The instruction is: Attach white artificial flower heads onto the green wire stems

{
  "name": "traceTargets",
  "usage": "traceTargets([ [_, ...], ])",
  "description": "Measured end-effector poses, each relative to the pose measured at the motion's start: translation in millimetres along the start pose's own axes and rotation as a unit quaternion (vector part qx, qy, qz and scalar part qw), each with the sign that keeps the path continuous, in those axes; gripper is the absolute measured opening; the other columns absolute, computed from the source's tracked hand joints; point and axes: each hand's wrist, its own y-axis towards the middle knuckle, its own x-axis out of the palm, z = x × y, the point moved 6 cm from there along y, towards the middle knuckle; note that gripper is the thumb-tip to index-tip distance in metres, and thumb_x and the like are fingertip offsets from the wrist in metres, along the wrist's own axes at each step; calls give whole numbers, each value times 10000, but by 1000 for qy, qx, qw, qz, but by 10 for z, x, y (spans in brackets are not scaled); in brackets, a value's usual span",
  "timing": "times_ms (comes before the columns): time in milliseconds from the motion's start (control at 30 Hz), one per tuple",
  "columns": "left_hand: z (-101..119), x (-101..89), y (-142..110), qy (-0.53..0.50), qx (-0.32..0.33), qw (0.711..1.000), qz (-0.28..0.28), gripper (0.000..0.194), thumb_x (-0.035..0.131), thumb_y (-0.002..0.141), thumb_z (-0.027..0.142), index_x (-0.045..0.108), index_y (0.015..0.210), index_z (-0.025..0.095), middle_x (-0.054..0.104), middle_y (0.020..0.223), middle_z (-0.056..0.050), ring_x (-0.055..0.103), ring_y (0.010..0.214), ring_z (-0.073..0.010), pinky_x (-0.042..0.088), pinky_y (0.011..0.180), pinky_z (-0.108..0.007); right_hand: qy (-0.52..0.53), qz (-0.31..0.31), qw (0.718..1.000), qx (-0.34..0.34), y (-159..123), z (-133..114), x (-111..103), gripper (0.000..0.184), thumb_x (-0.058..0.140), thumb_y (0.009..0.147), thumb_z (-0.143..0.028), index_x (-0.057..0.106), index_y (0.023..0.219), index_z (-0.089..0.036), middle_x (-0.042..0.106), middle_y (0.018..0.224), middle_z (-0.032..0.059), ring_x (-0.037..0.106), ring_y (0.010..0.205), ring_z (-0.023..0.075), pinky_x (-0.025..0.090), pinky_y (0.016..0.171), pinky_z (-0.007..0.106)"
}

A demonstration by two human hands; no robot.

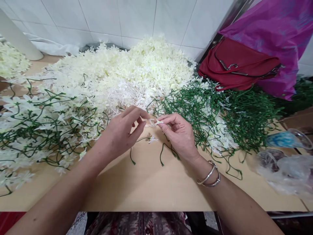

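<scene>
My right hand (179,133) pinches a small white artificial flower piece (157,123) between thumb and forefinger. Thin white strands run from it toward my left hand (127,129), whose thumb and forefinger close at their ends; the exact grip is partly hidden. On the table just below the hands lies a small white flower (153,139) beside a few loose green stems (161,155). To the right of my right hand spreads a heap of green stems (188,111). Behind both hands rises a large pile of cream-white petals (151,65), with white stamens (122,99) along its near side.
At left, flowers joined to green stems (49,114) lie in a broad heap. A red handbag (239,63) and a purple plastic bag (281,39) stand at the back right. A plastic cup (286,139) and clear bags (290,169) sit at the right edge. White wall tiles (137,19) bound the back.
</scene>
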Motion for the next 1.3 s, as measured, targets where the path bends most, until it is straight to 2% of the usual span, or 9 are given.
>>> traceTargets([
  [100, 27, -20, -180, 11, 16, 988, -153, 159, 555, 1032, 195, 692, 1105, 230, 702, 1151, -50, 675, 868, -157, 498, 742, -260, 12, 18, 1000, 5, -2, 16, -22, 93, 741, 899, -191, 669, 855, -231, 759, 956, 29, 719, 959, 183, 554, 911, 350],
  [167, 34, -18, -347, -4, 33, 974, -222, 172, 577, 1028, 188, 722, 1104, 239, 700, 1187, -51, 684, 945, -177, 504, 827, -286, 16, 27, 999, 13, 3, 22, -37, 92, 748, 888, -196, 669, 855, -231, 745, 947, 28, 703, 939, 183, 548, 887, 344],
  [300, -51, 65, -601, -3, 56, 959, -276, 171, 601, 992, 114, 735, 981, 218, 710, 1106, -48, 658, 963, -197, 469, 805, -291, 22, 29, 999, 20, 18, 22, -48, 117, 758, 888, -237, 648, 847, -236, 724, 937, 27, 678, 907, 180, 542, 862, 343],
  [533, -101, 225, -610, -43, 60, 967, -243, 220, 534, 1070, 193, 699, 926, 221, 718, 1033, -44, 618, 987, -201, 440, 897, -321, 13, 27, 999, 37, 24, 72, -39, 203, 775, 889, -333, 604, 840, -235, 694, 920, 18, 638, 833, 156, 527, 807, 315],
  [633, -64, 211, -502, -146, -8, 970, -195, 128, 574, 1058, 241, 675, 983, 215, 734, 1065, -51, 655, 1026, -201, 472, 926, -325, 25, 25, 998, 46, 20, 55, -37, 181, 786, 881, -309, 629, 845, -228, 694, 894, 10, 622, 792, 141, 507, 760, 292],
  [767, -170, 238, -411, -372, -148, 913, -81, 145, 575, 1066, 337, 624, 1070, 201, 725, 880, -19, 697, 837, -151, 535, 795, -270, 59, -2, 996, 70, 23, 34, -11, 158, 817, 852, -295, 678, 848, -220, 668, 781, -17, 594, 706, 125, 487, 696, 274],
  [833, -244, 316, -412, -423, -183, 886, -55, 181, 603, 1051, 362, 630, 1040, 184, 700, 816, -5, 691, 776, -135, 542, 761, -253, 77, -41, 992, 87, 19, 48, 36, 167, 830, 842, -320, 697, 847, -218, 680, 769, -15, 605, 711, 131, 493, 702, 280],
  [1033, -397, 452, -474, -419, -233, 878, -17, 256, 699, 987, 414, 681, 968, 160, 679, 734, 7, 645, 676, -110, 516, 692, -225, 66, -157, 975, 143, -49, 125, 203, 230, 815, 867, -427, 716, 865, -219, 688, 799, -7, 596, 735, 138, 483, 709, 296],
  [1300, -360, 438, -469, -418, -227, 879, -20, 262, 711, 972, 419, 686, 913, 165, 672, 766, 5, 642, 685, -111, 509, 687, -238, 70, -174, 969, 160, -71, 152, 250, 235, 809, 875, -423, 705, 869, -212, 674, 787, -6, 593, 732, 135, 488, 720, 285],
])
